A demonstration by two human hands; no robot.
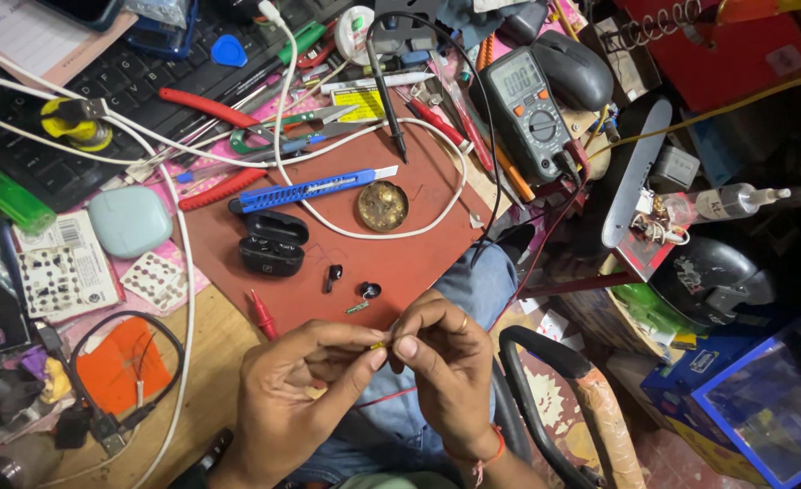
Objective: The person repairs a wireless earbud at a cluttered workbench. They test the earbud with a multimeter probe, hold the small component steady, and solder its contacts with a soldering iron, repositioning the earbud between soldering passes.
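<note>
Pinching a tiny yellow part (378,345) between them, the left hand (296,398) and right hand (441,362) clamp its ends; its long axis runs parallel to the bench's near edge.

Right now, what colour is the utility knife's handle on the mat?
Blue, with a white tip; utility knife, head view.

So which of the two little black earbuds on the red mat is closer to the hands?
The rounder earbud, lying just above the right hand. The other earbud is slimmer and sits farther left, nearer the open black case.
</note>
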